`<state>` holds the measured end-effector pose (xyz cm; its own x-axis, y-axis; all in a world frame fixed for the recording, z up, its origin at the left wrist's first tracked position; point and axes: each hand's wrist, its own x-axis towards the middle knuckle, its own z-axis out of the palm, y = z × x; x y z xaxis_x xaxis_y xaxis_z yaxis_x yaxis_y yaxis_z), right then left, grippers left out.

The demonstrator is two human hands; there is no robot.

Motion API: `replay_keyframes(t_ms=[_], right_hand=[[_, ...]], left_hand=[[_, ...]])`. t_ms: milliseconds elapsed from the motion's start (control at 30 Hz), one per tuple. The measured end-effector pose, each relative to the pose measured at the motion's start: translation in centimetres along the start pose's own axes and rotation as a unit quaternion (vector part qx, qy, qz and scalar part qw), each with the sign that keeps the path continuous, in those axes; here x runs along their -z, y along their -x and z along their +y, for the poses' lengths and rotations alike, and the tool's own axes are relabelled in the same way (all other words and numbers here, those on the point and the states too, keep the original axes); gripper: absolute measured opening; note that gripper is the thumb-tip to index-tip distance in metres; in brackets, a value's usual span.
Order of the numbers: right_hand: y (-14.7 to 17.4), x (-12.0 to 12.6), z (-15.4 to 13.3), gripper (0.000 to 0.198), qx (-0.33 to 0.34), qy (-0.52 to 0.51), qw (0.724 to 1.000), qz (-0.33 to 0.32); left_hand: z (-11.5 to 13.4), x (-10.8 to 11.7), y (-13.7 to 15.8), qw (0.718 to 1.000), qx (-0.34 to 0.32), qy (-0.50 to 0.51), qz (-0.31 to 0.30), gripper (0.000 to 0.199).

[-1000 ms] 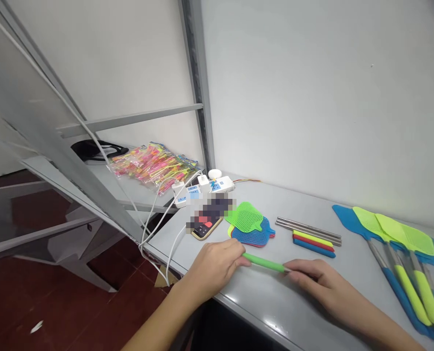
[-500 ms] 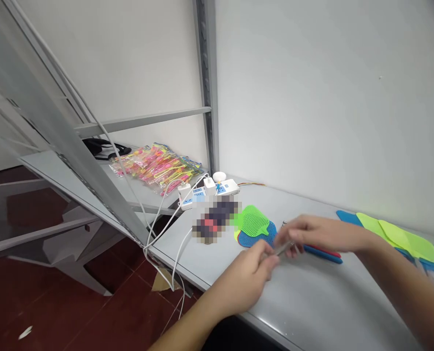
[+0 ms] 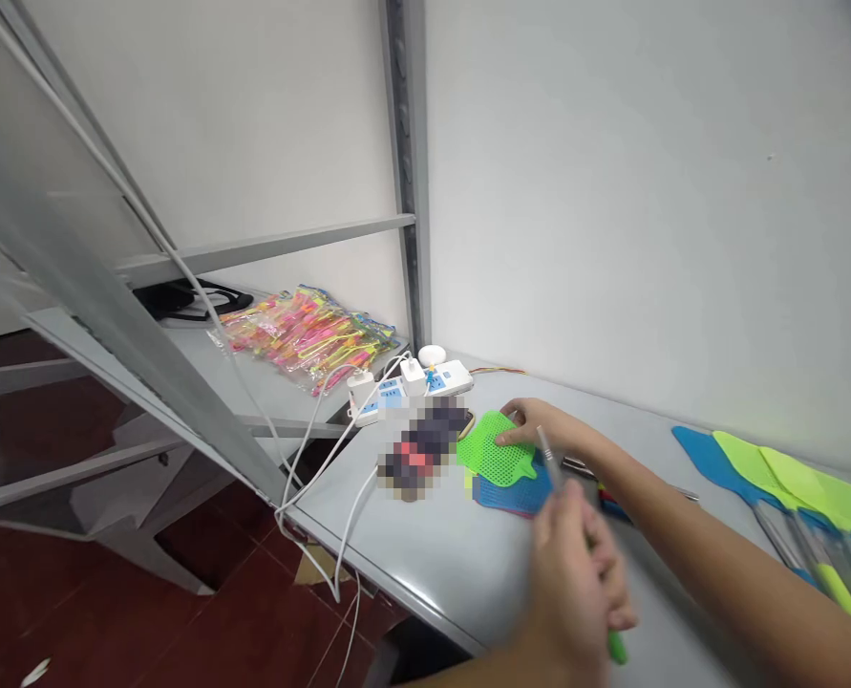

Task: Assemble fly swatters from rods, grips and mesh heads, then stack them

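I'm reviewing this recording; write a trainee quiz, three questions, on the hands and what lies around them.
1. Multiple choice: what colour is the swatter head nearest the right hand?
A) blue
B) green
C) red
2. True or false: the left hand is empty.
3. Fill in the blank: in the picture, the bagged colourful items lie to the ___ of the white power strip.

Key: 1. B. 2. False; it holds a metal rod. 3. Left.
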<state>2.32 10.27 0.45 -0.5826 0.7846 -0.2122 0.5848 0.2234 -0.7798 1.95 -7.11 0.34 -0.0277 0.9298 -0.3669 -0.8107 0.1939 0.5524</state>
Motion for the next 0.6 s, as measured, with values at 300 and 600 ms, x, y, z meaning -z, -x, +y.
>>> replay_keyframes(t_ms=[300,600], right_hand=[[7.3,6.2,-0.3,0.029,0.071,-0.302,0.943,0.120],[16.7,8.2,6.5,0.009,0.149,-0.367,0.858,0.327]], left_hand=[[-1.6,-7.0,-1.9,0.945,-0.094,-0.133,-0.284,0.052],[-3.4,-1.2,-3.8,0.938,0.003,-0.251,-0.237,0.045]])
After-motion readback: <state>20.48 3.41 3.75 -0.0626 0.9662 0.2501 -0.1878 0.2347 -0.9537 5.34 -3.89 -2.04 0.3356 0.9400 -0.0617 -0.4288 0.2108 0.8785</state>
